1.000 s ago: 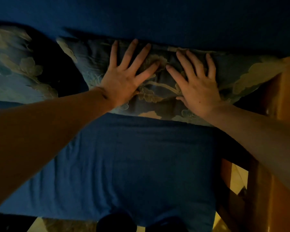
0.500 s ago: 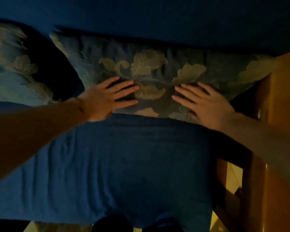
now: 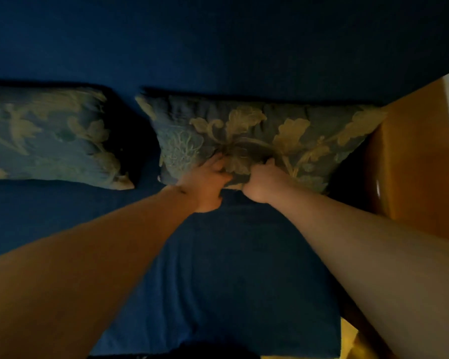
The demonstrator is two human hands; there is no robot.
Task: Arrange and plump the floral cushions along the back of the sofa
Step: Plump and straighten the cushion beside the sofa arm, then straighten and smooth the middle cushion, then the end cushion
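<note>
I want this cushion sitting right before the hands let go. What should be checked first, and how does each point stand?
1. Both hands on the cushion: ok. The left hand and right hand grip the lower middle of the right cushion.
2. Cushion against the sofa back: ok, its top edge meets it.
3. Cushion plump: not ok, the fabric is pinched and creased at the hands.
4. Gap to the left cushion: ok, they sit apart.
5. Clear of the wooden armrest: cannot tell, the right corner looks pressed against it.
6. Left cushion plumped: cannot tell, it is blurred.
</note>
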